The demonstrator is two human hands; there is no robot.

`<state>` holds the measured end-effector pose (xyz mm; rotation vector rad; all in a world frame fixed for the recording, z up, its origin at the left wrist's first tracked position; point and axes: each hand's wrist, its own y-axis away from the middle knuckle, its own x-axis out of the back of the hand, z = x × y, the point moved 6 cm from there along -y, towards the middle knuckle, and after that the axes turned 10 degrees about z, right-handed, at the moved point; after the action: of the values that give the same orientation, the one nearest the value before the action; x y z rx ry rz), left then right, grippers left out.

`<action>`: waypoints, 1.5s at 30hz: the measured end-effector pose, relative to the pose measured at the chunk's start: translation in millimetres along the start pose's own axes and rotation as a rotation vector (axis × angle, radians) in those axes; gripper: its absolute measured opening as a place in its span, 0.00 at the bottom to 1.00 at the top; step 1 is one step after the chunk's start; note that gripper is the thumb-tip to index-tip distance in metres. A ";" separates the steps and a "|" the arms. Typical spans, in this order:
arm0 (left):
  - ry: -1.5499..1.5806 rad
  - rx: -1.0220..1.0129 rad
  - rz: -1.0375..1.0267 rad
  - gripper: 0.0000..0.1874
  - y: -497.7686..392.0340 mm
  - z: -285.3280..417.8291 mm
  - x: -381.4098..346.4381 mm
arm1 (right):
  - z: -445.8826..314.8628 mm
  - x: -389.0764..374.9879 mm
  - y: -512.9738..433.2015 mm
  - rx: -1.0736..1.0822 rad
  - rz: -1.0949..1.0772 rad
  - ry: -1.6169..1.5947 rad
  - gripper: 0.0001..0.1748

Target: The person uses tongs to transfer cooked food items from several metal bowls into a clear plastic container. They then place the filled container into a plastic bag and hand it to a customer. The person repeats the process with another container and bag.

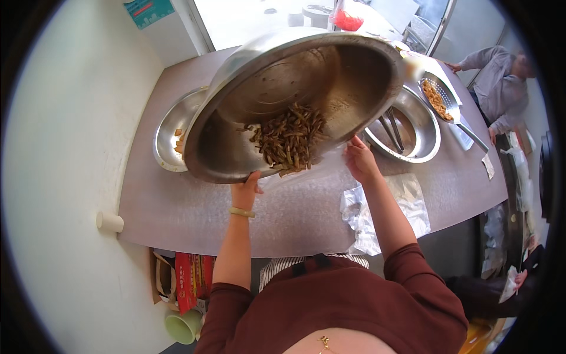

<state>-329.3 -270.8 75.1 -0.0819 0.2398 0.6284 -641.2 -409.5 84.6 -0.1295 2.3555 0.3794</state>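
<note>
A large metal basin is tilted steeply towards me above the table, its open side facing my body. Dark brown, strip-like pieces of food are heaped at its lower rim. My left hand, below a pale bangle, grips that rim at the lower left. At the lower right, my right hand is at the rim with its fingers curled; beside it hangs a clear plastic film, perhaps a bag, under the food. Whether the right hand holds basin, film or both is hard to tell.
A metal bowl with some food stands left. To the right are a basin with tongs and a perforated ladle of fried food. Plastic bags lie near my right forearm. People stand at the far right and lower right.
</note>
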 end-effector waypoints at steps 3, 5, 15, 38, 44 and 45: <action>-0.032 0.033 -0.025 0.03 -4.4 -11.3 18.2 | 13.7 3.5 -2.4 -0.043 -0.048 0.040 0.28; 0.017 0.032 0.001 0.03 -3.3 -16.0 15.2 | 9.8 4.4 -1.9 -0.013 -0.024 0.031 0.29; -0.167 0.048 0.093 0.08 5.9 -22.7 5.0 | 28.5 13.0 -2.5 0.128 0.026 0.184 0.31; 0.043 0.151 0.300 0.11 44.8 -27.2 14.1 | 27.4 -24.7 2.6 0.001 -0.066 0.234 0.41; 0.093 0.171 0.295 0.07 51.6 -13.9 13.1 | 22.8 -11.9 8.1 -0.077 -0.026 0.224 0.39; 0.079 0.174 0.308 0.06 60.7 -6.8 15.6 | 22.1 -14.8 8.9 -0.094 -0.033 0.196 0.39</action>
<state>-354.3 -213.9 64.5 0.1003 0.3870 0.9085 -617.6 -394.5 81.6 -0.2602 2.5252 0.4803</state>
